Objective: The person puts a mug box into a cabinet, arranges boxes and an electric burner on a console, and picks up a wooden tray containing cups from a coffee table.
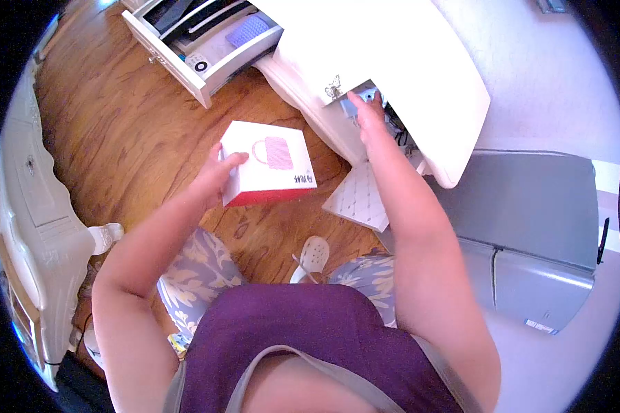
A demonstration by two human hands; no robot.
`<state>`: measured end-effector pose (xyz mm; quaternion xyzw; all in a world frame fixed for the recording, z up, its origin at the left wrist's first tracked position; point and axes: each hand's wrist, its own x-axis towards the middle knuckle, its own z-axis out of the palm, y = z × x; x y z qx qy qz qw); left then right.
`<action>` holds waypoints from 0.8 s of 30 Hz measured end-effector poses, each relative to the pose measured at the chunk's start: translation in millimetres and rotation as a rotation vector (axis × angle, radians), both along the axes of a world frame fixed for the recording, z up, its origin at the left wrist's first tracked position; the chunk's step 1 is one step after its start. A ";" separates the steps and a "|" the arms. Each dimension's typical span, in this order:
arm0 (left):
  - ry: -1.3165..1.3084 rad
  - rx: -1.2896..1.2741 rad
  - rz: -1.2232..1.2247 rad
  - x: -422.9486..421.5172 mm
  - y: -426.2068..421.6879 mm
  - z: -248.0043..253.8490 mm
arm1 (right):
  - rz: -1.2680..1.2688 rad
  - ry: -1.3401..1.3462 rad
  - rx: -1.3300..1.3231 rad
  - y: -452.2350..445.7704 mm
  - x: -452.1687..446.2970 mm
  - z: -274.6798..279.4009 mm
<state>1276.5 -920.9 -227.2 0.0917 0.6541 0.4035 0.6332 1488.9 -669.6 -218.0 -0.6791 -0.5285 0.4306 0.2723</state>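
Note:
My left hand (pixel 220 171) grips the near left edge of a white cardboard box (pixel 279 180), its thumb on top. The box has red lower sides, a pink mug-or-handbag picture and black lettering. My right hand (pixel 370 113) reaches into an open compartment at the end of a white cabinet (pixel 406 62). Its visible fingers are stretched apart, near bluish items (pixel 367 92) that I cannot make out. Dark cables or small objects (pixel 395 124) show beside the wrist. The compartment's inside is largely hidden.
An open drawer (pixel 207 88) at upper left holds a purple woven-looking item (pixel 247 32) and a white round-dialled object (pixel 198 64). A grey appliance (pixel 517 199) stands at right. A white patterned panel (pixel 360 197) sits below the cabinet. White carved furniture (pixel 45 179) lines the left.

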 end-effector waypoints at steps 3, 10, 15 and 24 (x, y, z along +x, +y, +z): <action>-0.022 0.013 -0.011 1.1 -9.4 5.1 | 0.160 0.423 0.123 5.6 -21.5 8.2; -0.058 0.077 0.000 -10.2 -15.5 11.9 | 0.310 -0.157 0.382 -64.8 -74.6 8.4; -0.095 0.100 0.062 -8.8 -13.7 14.4 | 0.409 -0.230 0.402 -102.9 -171.9 13.7; -0.142 0.272 0.241 -16.3 -15.0 4.5 | 0.691 -0.314 0.499 -98.8 -107.9 -4.5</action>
